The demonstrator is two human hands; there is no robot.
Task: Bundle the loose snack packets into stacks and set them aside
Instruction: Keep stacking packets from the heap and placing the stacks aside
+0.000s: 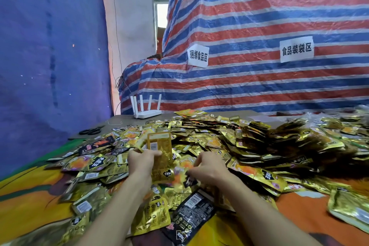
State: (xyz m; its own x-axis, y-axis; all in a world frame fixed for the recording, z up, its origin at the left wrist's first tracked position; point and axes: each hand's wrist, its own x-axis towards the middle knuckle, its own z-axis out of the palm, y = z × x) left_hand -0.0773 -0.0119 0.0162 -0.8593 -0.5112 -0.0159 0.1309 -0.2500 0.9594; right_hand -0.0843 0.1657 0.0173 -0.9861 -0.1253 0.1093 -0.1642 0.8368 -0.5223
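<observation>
upright, left hand (142, 158) grips gold packets (159, 146); right hand (207, 166) curled.

Table (311, 211) covered by printed cloth (30, 191) in orange, yellow and green; grey board (127, 120) along far edge. Gold snack packets (229, 138) heaped from centre out to 3 o'clock, a few black packets (191, 213) mixed in near 6. White router (146, 110) on board at 12; black scissors (90, 131) at 10.

Glossy gold foil snack packets (209, 138) lie before a crinkled woven-plastic tarp (259, 26) with matt paper labels (296, 49).
</observation>
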